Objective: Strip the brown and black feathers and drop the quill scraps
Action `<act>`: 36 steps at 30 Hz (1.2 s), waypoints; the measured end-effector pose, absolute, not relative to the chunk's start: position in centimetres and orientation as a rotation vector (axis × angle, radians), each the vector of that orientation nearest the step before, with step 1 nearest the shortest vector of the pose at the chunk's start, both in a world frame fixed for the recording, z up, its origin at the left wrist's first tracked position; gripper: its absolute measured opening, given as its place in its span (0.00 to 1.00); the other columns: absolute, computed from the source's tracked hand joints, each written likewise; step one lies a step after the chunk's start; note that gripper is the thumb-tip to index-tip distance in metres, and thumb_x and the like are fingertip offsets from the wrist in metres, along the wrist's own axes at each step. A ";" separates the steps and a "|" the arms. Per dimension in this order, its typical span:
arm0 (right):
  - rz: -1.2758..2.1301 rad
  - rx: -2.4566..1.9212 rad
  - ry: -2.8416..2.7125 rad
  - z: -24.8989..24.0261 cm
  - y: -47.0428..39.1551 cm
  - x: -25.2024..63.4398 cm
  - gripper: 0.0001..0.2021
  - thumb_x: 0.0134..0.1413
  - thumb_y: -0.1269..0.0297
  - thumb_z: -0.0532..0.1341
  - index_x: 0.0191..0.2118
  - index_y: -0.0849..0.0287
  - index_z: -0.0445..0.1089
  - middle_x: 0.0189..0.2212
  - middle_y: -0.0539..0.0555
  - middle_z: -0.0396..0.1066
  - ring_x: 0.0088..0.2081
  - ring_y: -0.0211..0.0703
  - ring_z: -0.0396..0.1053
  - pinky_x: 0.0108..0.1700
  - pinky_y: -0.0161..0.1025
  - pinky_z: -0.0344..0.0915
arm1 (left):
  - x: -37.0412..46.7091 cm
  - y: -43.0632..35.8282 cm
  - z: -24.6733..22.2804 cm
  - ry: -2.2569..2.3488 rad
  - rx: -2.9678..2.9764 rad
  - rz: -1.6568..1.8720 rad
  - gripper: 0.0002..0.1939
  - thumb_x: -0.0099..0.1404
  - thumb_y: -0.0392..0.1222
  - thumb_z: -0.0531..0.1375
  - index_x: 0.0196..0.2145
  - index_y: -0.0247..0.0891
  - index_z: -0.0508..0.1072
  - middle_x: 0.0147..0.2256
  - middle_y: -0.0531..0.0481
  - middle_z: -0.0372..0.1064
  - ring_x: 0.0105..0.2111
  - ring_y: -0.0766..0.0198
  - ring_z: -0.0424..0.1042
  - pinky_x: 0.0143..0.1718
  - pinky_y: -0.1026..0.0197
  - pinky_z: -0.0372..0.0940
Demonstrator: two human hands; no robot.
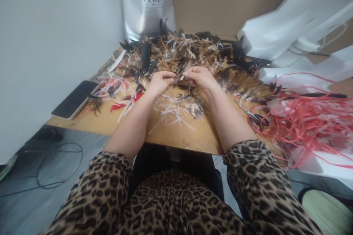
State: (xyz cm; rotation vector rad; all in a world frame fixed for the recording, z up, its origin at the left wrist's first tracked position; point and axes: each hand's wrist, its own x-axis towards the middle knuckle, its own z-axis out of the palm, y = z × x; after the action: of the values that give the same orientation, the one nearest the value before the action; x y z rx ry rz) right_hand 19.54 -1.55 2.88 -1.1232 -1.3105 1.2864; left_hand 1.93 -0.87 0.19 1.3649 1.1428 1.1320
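Brown, black and white feathers (198,49) lie in a wide heap across the back of a wooden table (176,137). At the heap's front edge, my left hand (162,81) has its fingers pinched together beside a small feathery piece. Close by on its right, my right hand (200,78) pinches a small pale bit between thumb and forefinger. What sits at the left fingertips is too small to make out. Below both hands lie loose white strips (173,112) with some feathers.
A dark phone (75,99) lies at the left edge. Scissors (252,114) rest right of my right forearm, beside tangled red ribbons (309,121). A silver bag (149,11) stands behind the heap, and white foam pieces (292,25) are at the back right.
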 end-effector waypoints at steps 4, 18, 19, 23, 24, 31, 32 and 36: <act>1.228 -1.112 -1.406 2.6 -1.9 18.8 0.14 0.34 0.59 0.69 0.21 0.62 0.65 0.12 0.44 0.59 0.15 0.27 0.51 0.17 0.29 0.45 | 2.0 -1.5 0.8 0.935 1.294 1.010 0.11 0.51 0.41 0.65 0.31 0.31 0.76 0.28 0.47 0.74 0.19 0.76 0.63 0.19 0.71 0.54; 0.113 -1.662 -2.260 1.3 -1.6 20.2 0.18 0.45 0.66 0.61 0.46 0.58 0.71 0.37 0.56 0.72 0.36 0.45 0.68 0.37 0.38 0.61 | 1.0 -0.3 1.1 0.956 0.879 1.290 0.13 0.48 0.39 0.69 0.30 0.32 0.71 0.23 0.52 0.71 0.17 0.77 0.65 0.17 0.74 0.55; -0.018 -1.722 -2.316 1.1 -1.8 19.9 0.21 0.46 0.67 0.60 0.49 0.57 0.69 0.41 0.58 0.70 0.39 0.48 0.69 0.37 0.39 0.61 | 1.0 -0.2 1.1 0.963 0.865 1.307 0.14 0.48 0.39 0.69 0.30 0.32 0.71 0.23 0.52 0.71 0.17 0.77 0.64 0.17 0.74 0.55; -0.258 -1.905 -2.311 0.4 -2.0 18.6 0.21 0.52 0.70 0.54 0.53 0.57 0.65 0.45 0.63 0.67 0.41 0.52 0.69 0.36 0.41 0.61 | 1.0 -0.2 1.0 0.965 0.857 1.316 0.14 0.48 0.40 0.69 0.31 0.32 0.71 0.24 0.52 0.71 0.17 0.77 0.64 0.17 0.74 0.54; -0.263 -1.930 -2.287 0.2 -1.9 18.4 0.19 0.54 0.70 0.52 0.51 0.57 0.67 0.44 0.64 0.68 0.41 0.52 0.69 0.36 0.41 0.61 | 1.1 -0.2 0.9 0.961 0.858 1.314 0.14 0.48 0.40 0.69 0.31 0.32 0.71 0.24 0.52 0.71 0.17 0.77 0.64 0.17 0.74 0.54; 0.038 -1.753 -1.999 -1.2 0.0 19.4 0.14 0.53 0.64 0.53 0.40 0.56 0.74 0.39 0.57 0.72 0.41 0.48 0.68 0.41 0.40 0.61 | 0.9 0.1 0.4 0.964 0.862 1.308 0.13 0.48 0.40 0.68 0.30 0.32 0.71 0.23 0.52 0.71 0.17 0.77 0.64 0.17 0.74 0.54; 0.087 -1.678 -1.944 -1.2 0.3 19.7 0.13 0.52 0.64 0.54 0.38 0.57 0.75 0.37 0.56 0.73 0.40 0.47 0.68 0.42 0.39 0.61 | 0.9 0.2 0.3 0.966 0.864 1.308 0.13 0.48 0.40 0.68 0.30 0.32 0.71 0.23 0.52 0.71 0.17 0.77 0.64 0.17 0.74 0.54; 0.264 -1.414 -1.744 -1.0 1.1 20.1 0.10 0.47 0.64 0.57 0.32 0.61 0.74 0.30 0.52 0.73 0.34 0.42 0.68 0.40 0.37 0.62 | 0.8 0.3 0.3 0.973 0.862 1.310 0.14 0.47 0.41 0.69 0.29 0.32 0.70 0.23 0.52 0.71 0.17 0.77 0.64 0.17 0.74 0.54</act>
State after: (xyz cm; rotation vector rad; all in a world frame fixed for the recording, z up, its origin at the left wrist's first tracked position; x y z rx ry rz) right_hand 20.14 1.06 -0.98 -1.4137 -1.7435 0.2636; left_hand 0.84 0.27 0.27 0.8615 0.9731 1.3098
